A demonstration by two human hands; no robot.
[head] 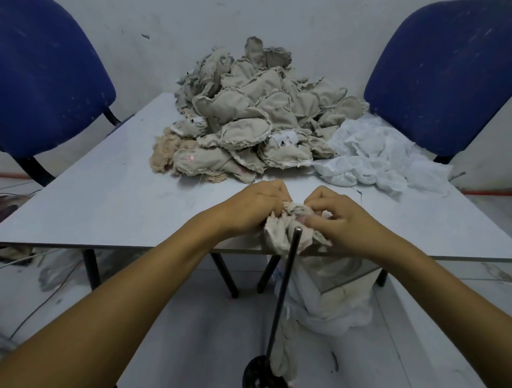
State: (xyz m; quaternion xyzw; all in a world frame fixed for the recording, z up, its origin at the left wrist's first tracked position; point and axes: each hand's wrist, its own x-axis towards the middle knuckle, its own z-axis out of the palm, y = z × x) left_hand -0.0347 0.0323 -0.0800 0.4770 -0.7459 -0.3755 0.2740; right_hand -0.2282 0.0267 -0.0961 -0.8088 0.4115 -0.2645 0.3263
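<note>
With your left hand (255, 207) and right hand (337, 221) both pinching one beige cloth piece (276, 234) at mid-frame, you seem early on, since the big pile (250, 106) above looks left to do.

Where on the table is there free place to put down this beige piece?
Widest: the left half of the table, between the beige pile, the left edge and the left hand. Smaller: the near right corner, between the white cloth and the right hand. The far middle and far right are crowded.
</note>
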